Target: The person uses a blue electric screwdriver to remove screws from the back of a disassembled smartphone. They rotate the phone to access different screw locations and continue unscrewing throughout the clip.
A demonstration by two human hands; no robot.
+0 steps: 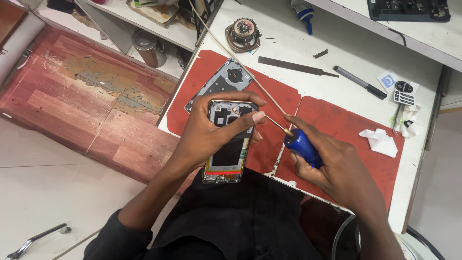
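Note:
My left hand (211, 127) grips an opened phone (228, 154) with its back removed, inner parts showing, held over the red mat (337, 120) at the table's near edge. My right hand (332, 163) holds a blue-handled screwdriver (301, 144); its thin metal tip points left toward the upper part of the phone, near my left thumb. The phone's grey back cover (222, 82) lies on the mat just beyond the phone.
On the white table lie a flat metal file (296, 67), a black pen (361, 83), a round speaker part (244, 32), a crumpled white cloth (382, 141), small sticker sheets (399, 89) and a thin wooden stick (231, 53). A metal canister (147, 47) stands below left.

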